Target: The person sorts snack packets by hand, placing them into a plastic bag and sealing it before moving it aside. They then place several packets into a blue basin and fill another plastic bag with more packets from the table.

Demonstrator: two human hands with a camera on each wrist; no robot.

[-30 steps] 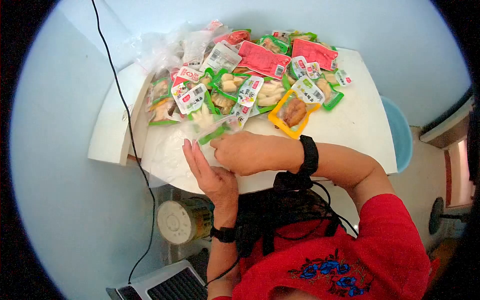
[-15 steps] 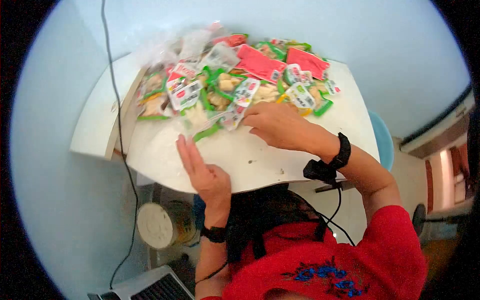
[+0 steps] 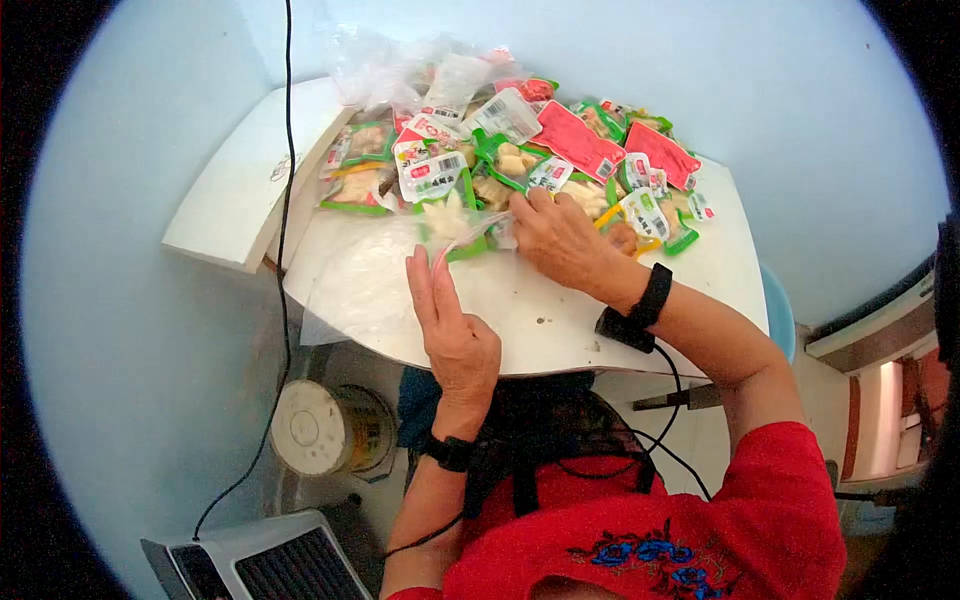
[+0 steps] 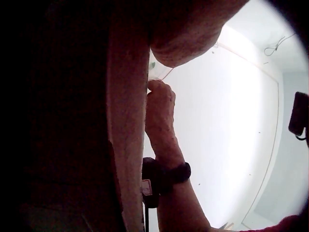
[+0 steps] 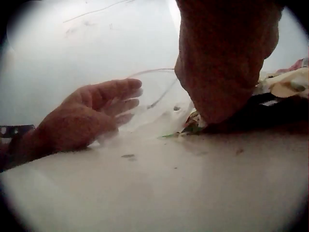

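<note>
A clear plastic bag with a red-lined mouth lies on the white table's near left side. My left hand stands at the bag's mouth, fingers straight and touching its rim. The right hand pinches the far side of the rim with curled fingers; their tips are hidden in the head view. In the right wrist view the rim arcs from the left hand to the right hand. A green-edged packet of pale food lies just beyond the mouth, overlapped by the plastic.
Several sealed food packets are heaped at the back, among them a red packet and a yellow-edged packet. Crumpled clear bags sit behind them. A black cable hangs at left; a round-lidded bucket stands below the table.
My right hand moved from beside the left hand, away to the right and back to the bag's far rim. The left hand stayed at the mouth. The head view shifted.
</note>
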